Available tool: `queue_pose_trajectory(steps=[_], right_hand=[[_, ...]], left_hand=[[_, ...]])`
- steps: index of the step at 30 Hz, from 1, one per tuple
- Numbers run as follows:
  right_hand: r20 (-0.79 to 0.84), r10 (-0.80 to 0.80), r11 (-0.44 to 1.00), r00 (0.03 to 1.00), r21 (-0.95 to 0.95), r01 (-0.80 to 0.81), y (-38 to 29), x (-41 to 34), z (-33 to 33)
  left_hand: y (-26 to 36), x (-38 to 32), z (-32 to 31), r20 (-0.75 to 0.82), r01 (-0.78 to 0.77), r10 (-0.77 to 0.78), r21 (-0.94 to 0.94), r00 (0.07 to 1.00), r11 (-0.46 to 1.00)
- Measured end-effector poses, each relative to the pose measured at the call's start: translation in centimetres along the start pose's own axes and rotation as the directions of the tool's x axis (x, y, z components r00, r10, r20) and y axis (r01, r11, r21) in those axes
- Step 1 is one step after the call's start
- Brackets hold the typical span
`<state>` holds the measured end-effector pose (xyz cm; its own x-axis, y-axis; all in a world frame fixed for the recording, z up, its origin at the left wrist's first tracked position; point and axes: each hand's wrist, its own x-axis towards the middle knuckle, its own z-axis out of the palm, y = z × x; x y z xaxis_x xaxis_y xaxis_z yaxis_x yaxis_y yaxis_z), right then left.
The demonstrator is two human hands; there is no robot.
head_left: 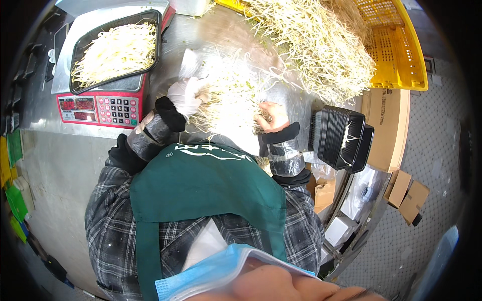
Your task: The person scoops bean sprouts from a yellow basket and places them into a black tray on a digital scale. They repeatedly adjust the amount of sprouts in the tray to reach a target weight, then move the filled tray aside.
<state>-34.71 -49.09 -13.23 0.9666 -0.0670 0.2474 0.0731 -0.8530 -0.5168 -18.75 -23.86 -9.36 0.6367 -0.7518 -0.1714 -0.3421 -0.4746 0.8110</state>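
Observation:
Loose bean sprouts (pixel 229 101) lie in a brightly lit pile on the metal table in front of me. My left hand (pixel 188 97), in a white glove, is closed around sprouts at the pile's left side. Bare-fingered, my right hand (pixel 273 117) touches the pile's right edge with its fingers bent; glare hides whether it grips any. To the left, a black tray (pixel 158 49) filled with sprouts rests tilted on a red digital scale (pixel 141 99). A large heap of sprouts (pixel 320 49) spreads at the upper right.
A yellow perforated crate (pixel 399 56) stands behind the heap. Nested black trays (pixel 340 137) sit right of my right hand, beside a cardboard box (pixel 389 131). A whitish container (pixel 188 5) stands at the far edge. Smaller boxes (pixel 412 199) lie lower right.

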Motion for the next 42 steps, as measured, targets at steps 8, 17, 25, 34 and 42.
queue_pose_trajectory(steps=[8, 17, 25, 34, 42], right_hand=[[-0.079, -0.02, 0.991, 0.997, 0.128, 0.03, -0.9, 2.7, -0.5], [0.415, 0.189, 0.957, 0.89, -0.279, -0.073, -2.5, 12.1, 3.3], [0.146, -0.007, 0.998, 0.989, 0.069, -0.003, -1.8, 8.2, 3.8], [0.095, -0.06, 0.997, 0.994, -0.038, 0.064, -2.0, -2.7, -3.5], [0.004, 0.054, 0.996, 0.999, -0.067, -0.053, -0.7, 2.4, 1.5]], left_hand=[[-3.6, -3.5, 0.5, -0.316, 0.028, 0.16, 0.515, 0.935, 0.857], [-2.8, -1.1, 1.1, -0.213, 0.063, 0.031, 0.421, 0.977, 0.905], [-2.7, 0.4, 1.5, -0.267, -0.034, 0.062, 0.11, 0.962, 0.993], [-0.4, -7.0, -0.4, 0.208, -0.27, 0.188, 0.509, 0.96, 0.817], [-0.5, 3.0, 2.2, 0.131, -0.17, 0.118, 0.523, 0.984, 0.835]])
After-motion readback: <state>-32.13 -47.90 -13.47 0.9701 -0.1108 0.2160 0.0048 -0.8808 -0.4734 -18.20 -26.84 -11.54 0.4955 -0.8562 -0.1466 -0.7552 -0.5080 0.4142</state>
